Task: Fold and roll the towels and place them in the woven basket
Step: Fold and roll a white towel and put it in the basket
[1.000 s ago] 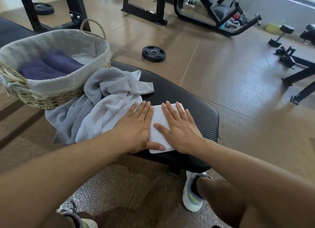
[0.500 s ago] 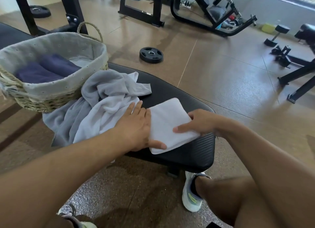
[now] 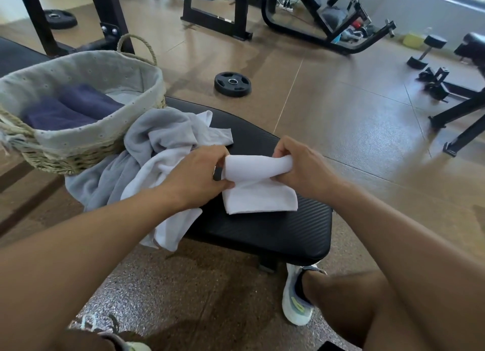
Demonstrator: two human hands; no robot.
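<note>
The white towel (image 3: pixel 258 190) is soft and light. It bends at once where it is lifted, so in my judgement it will not keep a fold unless something presses on it. It should not slip much on the ribbed black bench pad (image 3: pixel 265 232). The best place to hold it is the far edge, at both ends together, so that the roll begins straight and tight.

The towel lies folded on the bench pad, between the two hands and a little nearer to the person than the fingers. Its far edge is already lifted and curled over into the beginning of a roll.

The left hand (image 3: pixel 202 176) has its fingers curled around the left end of this curled edge, and the thumb lies below, against the cloth. The right hand (image 3: pixel 299 167) is closed around the right end, and the cloth is bunched inside the fingers. Neither hand is flat on the towel.

Just left of the left hand, and partly under its wrist, lies a loose heap of grey towels (image 3: pixel 147 164), not folded yet. Further left, beyond this heap, stands the woven basket (image 3: pixel 70 156) with its cloth lining, and dark blue rolled towels (image 3: pixel 70 109) are already inside it.
</note>
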